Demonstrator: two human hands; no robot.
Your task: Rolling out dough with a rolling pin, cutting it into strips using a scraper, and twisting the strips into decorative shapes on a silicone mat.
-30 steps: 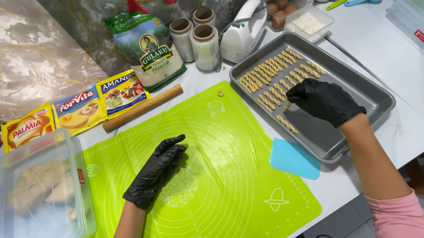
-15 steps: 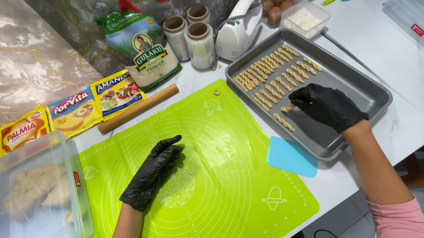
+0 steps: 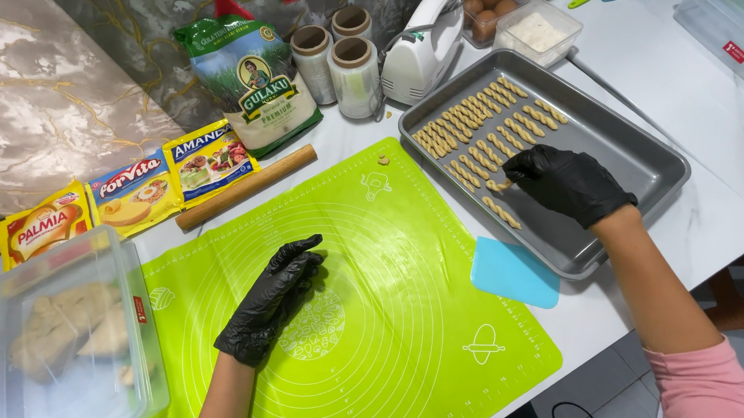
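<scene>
right hand [image 3: 567,184] fingers pinching dough stick [image 3: 498,185], lining it into tray [image 3: 645,162] rows | left hand [image 3: 267,300] fingers loosely together, flat, steadying green mat [image 3: 396,319]

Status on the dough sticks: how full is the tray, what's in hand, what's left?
Done: rows of small twisted dough sticks fill the upper-left part of the grey metal baking tray. In hand: the black-gloved right hand sets another stick beside the last ones; the black-gloved left hand rests on the green silicone mat. Left: the tray's right side is bare, and dough remains in the clear plastic box.
</scene>
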